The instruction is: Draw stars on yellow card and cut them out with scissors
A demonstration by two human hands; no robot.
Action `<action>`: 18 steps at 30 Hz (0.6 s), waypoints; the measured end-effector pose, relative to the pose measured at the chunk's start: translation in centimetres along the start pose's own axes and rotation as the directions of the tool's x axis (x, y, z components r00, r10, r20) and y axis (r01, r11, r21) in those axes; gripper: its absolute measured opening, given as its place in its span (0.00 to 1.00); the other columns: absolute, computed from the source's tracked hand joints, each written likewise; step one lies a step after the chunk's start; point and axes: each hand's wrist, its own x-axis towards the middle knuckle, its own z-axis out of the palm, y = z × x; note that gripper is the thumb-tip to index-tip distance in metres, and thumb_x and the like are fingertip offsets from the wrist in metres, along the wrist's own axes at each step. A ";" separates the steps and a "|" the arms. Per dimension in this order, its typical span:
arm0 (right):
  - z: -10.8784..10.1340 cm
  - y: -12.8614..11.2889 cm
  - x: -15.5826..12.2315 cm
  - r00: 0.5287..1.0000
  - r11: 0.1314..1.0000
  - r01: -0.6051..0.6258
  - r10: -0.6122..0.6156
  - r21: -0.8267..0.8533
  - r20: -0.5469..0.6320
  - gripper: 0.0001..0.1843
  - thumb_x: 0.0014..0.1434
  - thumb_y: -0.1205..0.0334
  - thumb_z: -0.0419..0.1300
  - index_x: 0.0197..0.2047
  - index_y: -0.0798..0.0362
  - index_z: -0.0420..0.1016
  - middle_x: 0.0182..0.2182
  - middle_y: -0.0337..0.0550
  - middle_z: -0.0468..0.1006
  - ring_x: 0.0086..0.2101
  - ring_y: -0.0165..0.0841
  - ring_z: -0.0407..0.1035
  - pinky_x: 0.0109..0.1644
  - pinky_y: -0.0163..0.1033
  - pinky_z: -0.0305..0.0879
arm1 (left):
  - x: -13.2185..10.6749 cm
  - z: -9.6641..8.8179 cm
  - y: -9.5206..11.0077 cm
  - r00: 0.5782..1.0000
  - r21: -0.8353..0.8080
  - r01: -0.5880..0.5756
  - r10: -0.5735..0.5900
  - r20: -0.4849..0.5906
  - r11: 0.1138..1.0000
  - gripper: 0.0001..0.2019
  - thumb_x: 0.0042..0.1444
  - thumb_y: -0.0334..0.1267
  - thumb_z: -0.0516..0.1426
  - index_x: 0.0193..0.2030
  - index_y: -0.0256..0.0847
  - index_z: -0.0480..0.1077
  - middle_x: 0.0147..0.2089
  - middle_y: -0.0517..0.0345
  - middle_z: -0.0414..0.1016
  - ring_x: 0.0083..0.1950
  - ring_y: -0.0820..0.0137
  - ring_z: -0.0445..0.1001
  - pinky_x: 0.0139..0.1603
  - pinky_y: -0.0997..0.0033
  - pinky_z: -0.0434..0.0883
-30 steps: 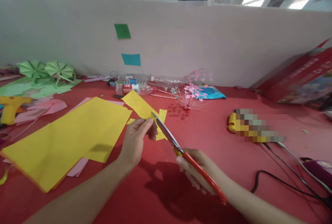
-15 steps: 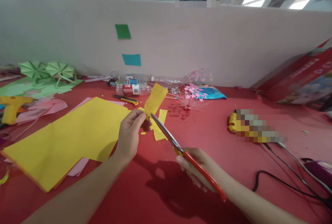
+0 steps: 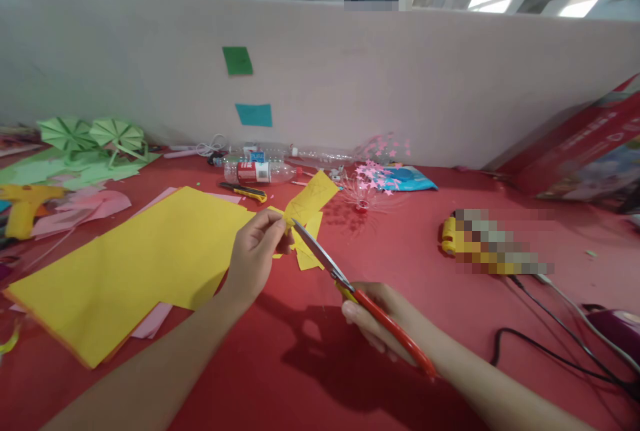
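Yellow strip (image 3: 314, 196) pinched between left fingers (image 3: 273, 234); right fingers (image 3: 371, 338) curled round red-handled scissors (image 3: 365, 299) pointed at strip.

Red-handled scissors (image 3: 364, 300) aslant, tips at the near end of a yellow strip (image 3: 313, 196)

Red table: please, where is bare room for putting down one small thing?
The table shows bare between the scissors, the pink stars and the yellow object; also, nearer, between left arm and right arm. Crowded: the left, with yellow sheets and glue gun; also by the wall, around the bottles.
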 end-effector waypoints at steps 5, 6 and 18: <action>-0.1 -0.4 -0.1 0.999 0.999 -0.034 0.034 0.023 0.018 0.30 0.50 0.30 0.54 0.23 0.51 0.57 0.12 0.29 0.59 0.12 0.20 0.52 0.14 0.28 0.48 | 0.1 -0.2 -0.1 1.000 -0.012 0.001 -0.001 0.019 1.000 0.09 0.57 0.34 0.52 0.26 0.40 0.67 0.23 0.63 0.69 0.23 0.76 0.67 0.27 0.75 0.66; -0.1 -0.4 -0.1 0.999 0.998 -0.049 0.049 0.026 0.013 0.30 0.50 0.30 0.54 0.23 0.51 0.57 0.11 0.29 0.59 0.12 0.21 0.52 0.14 0.28 0.48 | 0.1 -0.2 -0.1 1.000 -0.027 0.007 -0.007 0.023 1.000 0.09 0.57 0.35 0.52 0.26 0.40 0.67 0.23 0.63 0.69 0.23 0.76 0.67 0.27 0.75 0.66; 0.2 -0.4 0.0 0.996 0.995 -0.081 0.083 0.066 -0.036 0.27 0.53 0.34 0.54 0.23 0.51 0.57 0.10 0.28 0.59 0.11 0.21 0.51 0.14 0.28 0.48 | 0.0 0.3 -0.2 0.986 -0.214 0.161 -0.150 0.069 0.963 0.09 0.55 0.36 0.56 0.25 0.39 0.67 0.23 0.63 0.70 0.23 0.77 0.66 0.27 0.75 0.64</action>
